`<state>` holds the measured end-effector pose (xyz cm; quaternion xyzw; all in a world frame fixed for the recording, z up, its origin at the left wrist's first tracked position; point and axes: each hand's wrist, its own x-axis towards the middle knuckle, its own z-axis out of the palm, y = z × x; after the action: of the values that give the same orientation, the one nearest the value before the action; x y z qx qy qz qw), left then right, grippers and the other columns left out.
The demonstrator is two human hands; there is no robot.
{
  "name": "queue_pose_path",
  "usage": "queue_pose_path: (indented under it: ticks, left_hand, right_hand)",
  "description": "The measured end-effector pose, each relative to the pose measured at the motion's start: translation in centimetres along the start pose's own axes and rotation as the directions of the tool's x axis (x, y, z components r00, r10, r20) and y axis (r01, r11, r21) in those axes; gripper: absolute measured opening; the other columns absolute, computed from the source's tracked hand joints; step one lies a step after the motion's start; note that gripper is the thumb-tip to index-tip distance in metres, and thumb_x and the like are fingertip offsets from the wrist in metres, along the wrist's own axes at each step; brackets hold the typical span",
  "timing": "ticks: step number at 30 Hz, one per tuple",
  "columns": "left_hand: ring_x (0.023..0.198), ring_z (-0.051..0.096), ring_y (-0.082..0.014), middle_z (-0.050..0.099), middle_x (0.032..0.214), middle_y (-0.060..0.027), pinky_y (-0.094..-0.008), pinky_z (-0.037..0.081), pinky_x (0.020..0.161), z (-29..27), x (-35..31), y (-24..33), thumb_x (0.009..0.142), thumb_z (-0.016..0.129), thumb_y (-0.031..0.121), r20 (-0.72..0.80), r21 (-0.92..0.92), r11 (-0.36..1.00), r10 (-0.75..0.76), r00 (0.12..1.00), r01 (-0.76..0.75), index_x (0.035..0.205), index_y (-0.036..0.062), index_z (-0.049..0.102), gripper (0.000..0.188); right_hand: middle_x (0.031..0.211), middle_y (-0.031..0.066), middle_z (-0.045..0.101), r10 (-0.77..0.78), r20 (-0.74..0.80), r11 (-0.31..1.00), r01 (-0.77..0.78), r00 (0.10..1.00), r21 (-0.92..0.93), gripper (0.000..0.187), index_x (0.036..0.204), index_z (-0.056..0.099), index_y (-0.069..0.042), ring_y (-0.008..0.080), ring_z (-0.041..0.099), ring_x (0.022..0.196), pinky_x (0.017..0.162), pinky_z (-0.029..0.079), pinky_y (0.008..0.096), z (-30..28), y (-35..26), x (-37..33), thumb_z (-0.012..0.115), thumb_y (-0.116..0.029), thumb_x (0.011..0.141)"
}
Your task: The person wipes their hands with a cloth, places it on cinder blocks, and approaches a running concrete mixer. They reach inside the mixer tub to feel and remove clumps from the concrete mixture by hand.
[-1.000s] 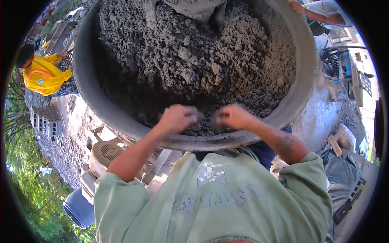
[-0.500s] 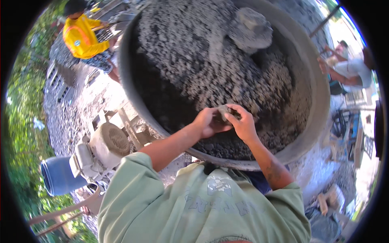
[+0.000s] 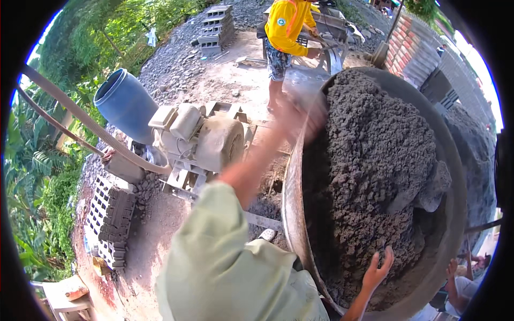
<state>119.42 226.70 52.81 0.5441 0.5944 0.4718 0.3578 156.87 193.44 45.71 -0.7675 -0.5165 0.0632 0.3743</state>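
A big round mixing pan (image 3: 294,198) holds dark grey, crumbly wet mortar (image 3: 375,144). A mortar-caked hub (image 3: 435,186) stands up inside it, toward the right. Over the pan's left rim reaches my left hand (image 3: 305,115), smeared by motion; its fingers cannot be made out, nor whether it touches the rim. My right hand (image 3: 376,272) is above the near part of the mortar, fingers spread and nothing visible in them.
Left of the pan sits a dusty motor (image 3: 217,142), with a blue barrel (image 3: 126,104) behind it. Hollow blocks (image 3: 110,219) are stacked at the left, more blocks (image 3: 216,29) farther back. A person in yellow (image 3: 289,27) stands beyond the pan; another person (image 3: 460,289) is at the lower right.
The view has swung left. My hands, together around a small grey lump before, are now apart: the left has gone out to the rim, the right has opened. The lump is not visible now.
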Motion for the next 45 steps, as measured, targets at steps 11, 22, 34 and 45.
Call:
queue_pose_path:
  ticks: [11,22,34,45]
  left_hand:
    - [0.104,0.057,-0.0257,0.046,0.129,-0.0198,-0.0390,0.050,0.082,6.0,-0.1,2.5,0.094,0.054,0.039,0.357,-0.426,0.904,0.204,0.911,-0.035,0.144,0.0087,0.031,0.063]
    - [0.131,0.034,-0.0377,0.040,0.140,-0.0173,-0.0497,0.028,0.106,14.9,-10.0,7.4,0.083,0.063,0.052,0.673,0.039,0.422,0.659,0.336,-0.906,0.136,0.0175,0.046,0.066]
    - [0.140,0.017,-0.0383,0.026,0.149,-0.0166,-0.0673,0.011,0.107,25.9,-11.9,10.4,0.069,0.054,0.078,0.654,-0.168,0.010,0.750,-0.103,-0.986,0.143,0.0272,0.036,0.091]
    - [0.125,0.041,-0.0386,0.050,0.132,-0.0136,-0.0638,0.033,0.097,32.8,-14.8,14.9,0.072,0.056,0.070,0.919,-0.113,0.271,0.394,0.003,-0.956,0.135,0.0209,0.047,0.081]
  right_hand:
    - [0.128,0.0172,0.051,-0.185,-0.384,0.945,0.056,0.905,-0.323,0.039,0.120,0.056,-0.003,0.0331,0.047,0.118,0.101,0.037,0.0428,-1.8,-0.6,5.2,0.064,-0.021,0.087]
    - [0.145,0.0177,0.036,0.179,-0.211,0.981,-0.158,0.961,0.111,0.056,0.140,0.038,-0.008,0.0335,0.032,0.135,0.107,0.031,0.0435,0.9,-1.4,1.2,0.049,-0.039,0.096]
    - [0.145,0.0186,0.036,0.259,-0.440,0.953,-0.154,0.860,0.259,0.068,0.141,0.035,-0.003,0.0321,0.032,0.136,0.109,0.028,0.0388,0.7,-1.4,9.3,0.030,-0.054,0.097]
    - [0.132,0.0262,0.048,0.474,-0.166,0.871,-0.488,0.865,-0.055,0.090,0.133,0.046,-0.001,0.0412,0.039,0.129,0.106,0.030,0.0443,-5.9,1.0,14.4,0.017,-0.073,0.088]
